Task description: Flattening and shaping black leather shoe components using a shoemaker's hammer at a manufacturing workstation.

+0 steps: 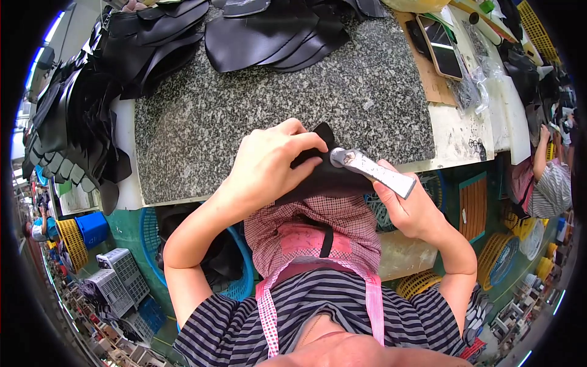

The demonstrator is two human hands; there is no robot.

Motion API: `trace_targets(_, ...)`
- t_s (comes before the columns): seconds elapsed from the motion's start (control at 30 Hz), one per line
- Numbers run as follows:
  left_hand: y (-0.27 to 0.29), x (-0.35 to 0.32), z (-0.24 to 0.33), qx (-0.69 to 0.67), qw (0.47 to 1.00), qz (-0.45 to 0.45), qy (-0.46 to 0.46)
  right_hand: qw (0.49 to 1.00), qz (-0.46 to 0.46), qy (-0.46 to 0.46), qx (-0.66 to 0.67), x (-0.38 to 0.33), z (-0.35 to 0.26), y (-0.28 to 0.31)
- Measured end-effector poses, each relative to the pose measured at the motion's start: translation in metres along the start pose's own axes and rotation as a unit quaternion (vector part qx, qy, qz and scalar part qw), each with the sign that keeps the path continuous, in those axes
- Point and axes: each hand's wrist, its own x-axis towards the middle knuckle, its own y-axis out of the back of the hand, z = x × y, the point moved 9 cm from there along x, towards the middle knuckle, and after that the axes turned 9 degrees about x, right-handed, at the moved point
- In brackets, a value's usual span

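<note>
At the near edge of a speckled granite slab point(202, 122), my left hand point(269, 156) has its thumb and fingers closed on a black leather piece point(327, 180). Part of this piece lies on the stone and part hangs over the edge toward my lap. My right hand point(406, 211) grips a hammer point(379, 173) by its pale, worn handle. The hammer's round metal head point(337, 157) is over the leather, close to my left fingertips. Whether the head touches the leather I cannot tell. My left fingers hide some of the piece.
Stacked black leather pieces point(269, 40) lie at the slab's far side, with more piles point(79, 116) at the left. A phone point(440, 48) rests on cardboard at the far right. Blue baskets point(244, 275) stand under the table. Another person point(550, 183) is at the right.
</note>
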Motion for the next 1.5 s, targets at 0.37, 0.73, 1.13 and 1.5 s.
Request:
trace_targets(0.37,-0.004,0.008,-0.032,-0.110,0.989,0.011,0.098,0.998,0.009,0.065,0.000,-0.002,-0.009,-0.003)
trace_targets(0.73,-0.008,0.011,-0.037,-0.132,0.982,-0.006,0.133,0.997,-0.034,-0.070,0.012,0.006,0.000,0.005)
trace_targets(1.13,-0.012,0.010,-0.039,-0.123,0.980,-0.042,0.148,0.996,0.061,0.024,-0.065,0.034,-0.023,0.027)
trace_targets(1.5,0.000,-0.016,-0.034,-0.092,0.991,0.023,0.098,0.996,0.018,-0.005,-0.083,0.031,-0.011,0.002)
